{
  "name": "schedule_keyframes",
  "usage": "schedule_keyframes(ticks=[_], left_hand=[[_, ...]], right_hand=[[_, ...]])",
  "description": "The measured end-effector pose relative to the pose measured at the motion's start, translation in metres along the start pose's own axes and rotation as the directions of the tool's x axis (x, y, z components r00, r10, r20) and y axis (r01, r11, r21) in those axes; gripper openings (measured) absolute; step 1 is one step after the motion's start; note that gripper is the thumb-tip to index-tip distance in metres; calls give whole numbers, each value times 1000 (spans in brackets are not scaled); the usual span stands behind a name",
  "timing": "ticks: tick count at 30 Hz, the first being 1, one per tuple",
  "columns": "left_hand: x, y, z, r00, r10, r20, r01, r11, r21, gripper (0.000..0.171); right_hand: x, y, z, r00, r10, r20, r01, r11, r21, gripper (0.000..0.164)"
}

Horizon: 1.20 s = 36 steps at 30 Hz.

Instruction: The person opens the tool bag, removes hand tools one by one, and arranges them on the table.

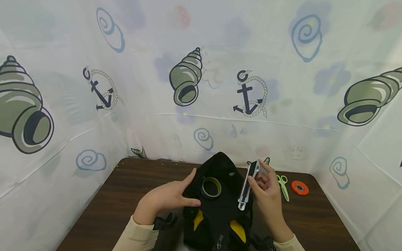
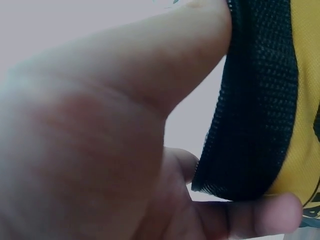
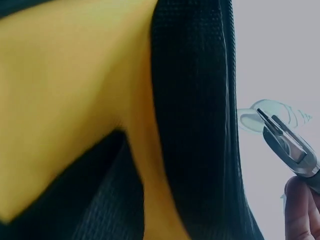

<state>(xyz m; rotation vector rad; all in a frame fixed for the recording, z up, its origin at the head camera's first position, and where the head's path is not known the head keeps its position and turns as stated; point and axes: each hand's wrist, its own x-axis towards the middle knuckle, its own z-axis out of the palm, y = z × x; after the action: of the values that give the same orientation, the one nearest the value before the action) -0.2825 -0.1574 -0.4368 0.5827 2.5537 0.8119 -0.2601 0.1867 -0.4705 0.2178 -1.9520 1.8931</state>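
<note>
A black bag [image 1: 216, 216] with yellow panels stands at the table's near middle, its dark upper part raised. My left hand [image 1: 169, 195] grips the bag's left edge, thumb on the near face. In the left wrist view, black mesh trim [image 2: 250, 110] passes between the thumb and fingers. A roll of tape [image 1: 215, 180] with an olive inner ring rests against the black fabric, right of that thumb. Between thumb and fingers, my right hand [image 1: 267, 188] holds a silver-and-black utility knife [image 1: 248, 186], slanting down over the bag's right side. No extended blade can be made out.
Light green scissors [image 1: 284, 188] lie just right of my right hand, partly hidden by it. Farther right is a flat orange ring-shaped roll [image 1: 294, 186]. Patterned white cloth surrounds the brown table [image 1: 106, 209] at its back and sides.
</note>
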Motion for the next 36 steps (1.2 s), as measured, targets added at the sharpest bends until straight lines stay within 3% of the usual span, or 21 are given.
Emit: schedule_keyframes(ticks=[11, 15, 21, 27, 36], left_hand=[[6, -5, 1, 1000, 27, 3, -27, 999, -18, 118], [8, -6, 1, 998, 55, -10, -55, 998, -36, 119], [10, -8, 2, 998, 65, -24, -65, 998, -9, 117], [12, -9, 4, 999, 48, -11, -48, 999, -1, 116], [15, -10, 5, 999, 42, -16, -42, 999, 0, 115]], right_hand=[[-6, 20, -40, 997, 74, -13, -75, 997, -7, 64], [-9, 36, -55, 994, 108, -35, -111, 989, -102, 61], [-14, 67, -79, 978, 206, -24, -205, 944, -259, 64], [-17, 98, -99, 943, 333, -14, -320, 890, -324, 64], [-15, 124, -111, 856, 511, 76, -452, 813, -367, 68]])
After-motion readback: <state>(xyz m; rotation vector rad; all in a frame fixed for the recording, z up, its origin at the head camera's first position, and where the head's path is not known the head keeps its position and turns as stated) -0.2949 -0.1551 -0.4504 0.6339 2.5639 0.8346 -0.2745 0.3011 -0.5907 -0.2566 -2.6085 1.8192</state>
